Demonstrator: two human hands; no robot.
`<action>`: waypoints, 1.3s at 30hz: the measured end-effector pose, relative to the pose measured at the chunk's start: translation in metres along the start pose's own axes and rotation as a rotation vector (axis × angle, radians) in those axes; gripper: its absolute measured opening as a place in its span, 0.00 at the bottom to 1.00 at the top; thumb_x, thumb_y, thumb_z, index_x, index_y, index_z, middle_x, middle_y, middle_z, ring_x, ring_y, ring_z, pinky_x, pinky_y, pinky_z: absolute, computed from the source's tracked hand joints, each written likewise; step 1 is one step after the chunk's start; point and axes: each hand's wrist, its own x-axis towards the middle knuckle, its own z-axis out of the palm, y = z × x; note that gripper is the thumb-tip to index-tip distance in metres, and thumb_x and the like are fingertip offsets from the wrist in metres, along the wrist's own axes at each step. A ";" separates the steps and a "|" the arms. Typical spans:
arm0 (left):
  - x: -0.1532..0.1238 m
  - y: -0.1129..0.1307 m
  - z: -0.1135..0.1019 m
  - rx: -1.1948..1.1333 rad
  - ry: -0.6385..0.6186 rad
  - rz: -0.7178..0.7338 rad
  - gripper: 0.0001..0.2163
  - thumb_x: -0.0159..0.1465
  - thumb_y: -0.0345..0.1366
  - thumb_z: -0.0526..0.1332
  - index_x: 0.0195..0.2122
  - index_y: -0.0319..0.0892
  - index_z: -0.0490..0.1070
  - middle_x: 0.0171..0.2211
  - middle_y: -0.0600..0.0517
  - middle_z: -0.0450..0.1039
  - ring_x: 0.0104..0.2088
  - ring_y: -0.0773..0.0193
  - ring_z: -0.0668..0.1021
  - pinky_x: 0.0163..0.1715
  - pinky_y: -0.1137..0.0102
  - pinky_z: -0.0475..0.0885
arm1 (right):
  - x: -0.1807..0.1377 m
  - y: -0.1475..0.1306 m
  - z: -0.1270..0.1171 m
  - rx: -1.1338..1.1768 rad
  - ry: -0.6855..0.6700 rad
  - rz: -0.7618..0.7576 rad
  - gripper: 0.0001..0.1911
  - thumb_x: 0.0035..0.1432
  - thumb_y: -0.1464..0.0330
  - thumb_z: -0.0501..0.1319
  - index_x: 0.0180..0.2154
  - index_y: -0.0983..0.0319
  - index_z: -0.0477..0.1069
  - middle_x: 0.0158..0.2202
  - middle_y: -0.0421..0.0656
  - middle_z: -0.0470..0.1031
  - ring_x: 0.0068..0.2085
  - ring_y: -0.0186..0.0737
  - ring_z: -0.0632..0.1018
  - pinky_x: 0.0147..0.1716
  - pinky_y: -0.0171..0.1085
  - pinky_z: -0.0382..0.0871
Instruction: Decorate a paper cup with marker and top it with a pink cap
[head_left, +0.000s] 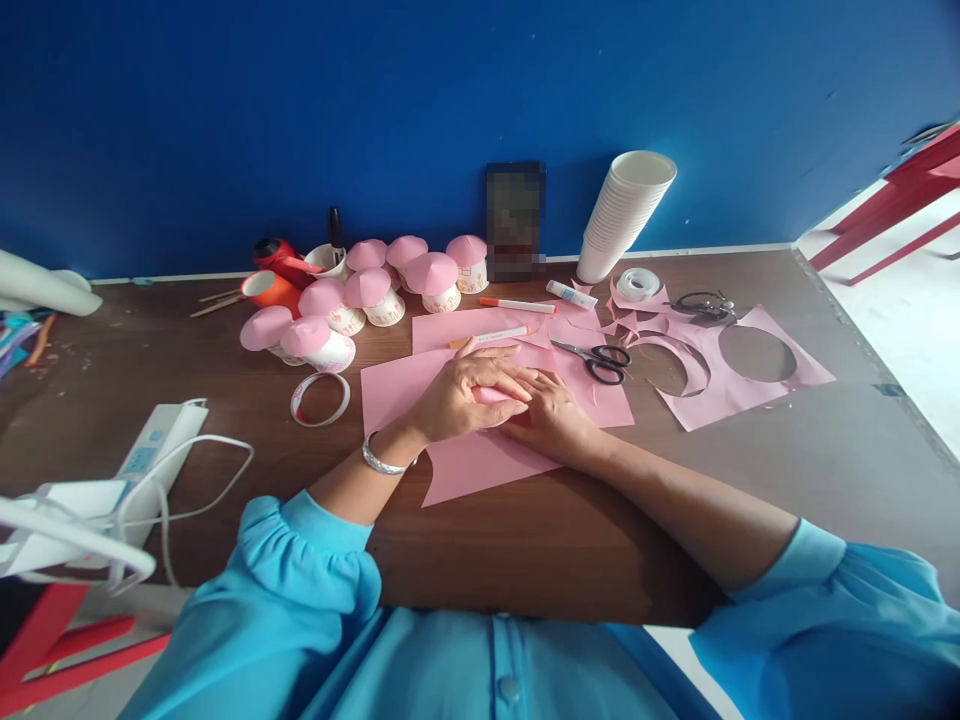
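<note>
My left hand (474,388) and my right hand (553,418) meet over a small curved pink paper piece (490,396). The fingers of both are closed around it and hide most of its shape. Under them lie pink paper sheets (397,385), one with a curved cut at its near edge. Two orange-and-white markers (517,305) rest on the sheets just beyond my hands. Black-handled scissors (604,362) lie beside my right hand, blades pointing left.
Several paper cups with pink cone roofs (432,275) stand at the back left. A tape roll (320,399) lies left of the paper. Stacked white cups (626,215), a glue stick (571,294) and cut paper scraps (720,385) are to the right. A power strip (161,450) with cables is at left.
</note>
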 end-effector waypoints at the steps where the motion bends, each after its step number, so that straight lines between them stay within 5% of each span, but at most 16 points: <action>1: 0.000 -0.001 -0.001 -0.006 -0.002 0.013 0.07 0.63 0.36 0.71 0.43 0.50 0.84 0.55 0.50 0.84 0.69 0.48 0.74 0.76 0.40 0.46 | 0.000 0.000 0.000 0.006 0.006 -0.004 0.30 0.62 0.62 0.71 0.64 0.55 0.71 0.62 0.50 0.78 0.63 0.59 0.78 0.63 0.60 0.74; 5: -0.001 -0.005 -0.003 -0.006 -0.009 0.019 0.11 0.62 0.38 0.73 0.46 0.51 0.85 0.59 0.49 0.81 0.72 0.47 0.69 0.75 0.43 0.55 | 0.000 0.002 0.002 -0.001 0.021 -0.014 0.31 0.61 0.63 0.72 0.64 0.56 0.71 0.61 0.51 0.80 0.63 0.58 0.78 0.62 0.59 0.74; 10: -0.001 -0.007 -0.002 0.044 -0.049 0.023 0.08 0.63 0.38 0.72 0.44 0.51 0.85 0.60 0.49 0.81 0.72 0.46 0.70 0.75 0.42 0.54 | 0.000 0.005 0.004 -0.026 0.005 -0.015 0.22 0.61 0.62 0.71 0.56 0.59 0.76 0.55 0.52 0.83 0.59 0.59 0.81 0.60 0.59 0.75; 17: -0.009 -0.012 -0.020 -0.024 0.036 0.160 0.40 0.58 0.48 0.77 0.71 0.53 0.66 0.72 0.43 0.66 0.74 0.44 0.65 0.74 0.45 0.60 | -0.001 0.007 0.001 -0.031 -0.010 -0.036 0.27 0.62 0.59 0.70 0.59 0.64 0.73 0.60 0.58 0.79 0.62 0.60 0.79 0.61 0.59 0.74; 22: -0.033 -0.014 -0.032 -0.075 0.042 -0.015 0.49 0.56 0.52 0.78 0.75 0.52 0.58 0.76 0.40 0.58 0.76 0.37 0.61 0.75 0.42 0.57 | -0.001 0.007 0.001 -0.012 0.013 -0.051 0.28 0.62 0.59 0.70 0.59 0.66 0.73 0.59 0.60 0.80 0.61 0.62 0.79 0.60 0.60 0.75; 27: -0.055 -0.022 -0.019 -0.070 -0.007 -0.124 0.57 0.56 0.53 0.77 0.78 0.52 0.43 0.77 0.36 0.52 0.77 0.38 0.59 0.74 0.41 0.59 | -0.006 0.014 -0.006 0.019 0.018 -0.043 0.29 0.62 0.67 0.67 0.63 0.63 0.69 0.62 0.58 0.77 0.63 0.60 0.78 0.61 0.59 0.77; 30: -0.058 -0.026 -0.007 0.023 0.023 -0.159 0.57 0.55 0.53 0.78 0.78 0.47 0.45 0.76 0.33 0.56 0.75 0.36 0.62 0.73 0.40 0.61 | -0.009 0.015 -0.023 0.010 0.045 0.002 0.29 0.61 0.75 0.61 0.64 0.60 0.69 0.62 0.54 0.77 0.64 0.56 0.78 0.62 0.58 0.77; 34: -0.050 -0.021 0.004 0.128 0.064 -0.236 0.48 0.52 0.54 0.79 0.70 0.44 0.61 0.68 0.36 0.69 0.68 0.35 0.72 0.68 0.39 0.68 | -0.003 -0.008 -0.052 0.060 0.210 0.048 0.22 0.68 0.72 0.60 0.62 0.55 0.70 0.59 0.48 0.80 0.61 0.52 0.80 0.61 0.56 0.77; 39: -0.043 -0.020 0.009 0.185 0.073 -0.251 0.28 0.59 0.47 0.74 0.58 0.46 0.72 0.59 0.46 0.79 0.62 0.41 0.78 0.71 0.41 0.64 | 0.019 -0.043 -0.048 0.076 0.201 -0.182 0.32 0.67 0.60 0.67 0.68 0.58 0.62 0.61 0.53 0.78 0.62 0.54 0.80 0.61 0.54 0.77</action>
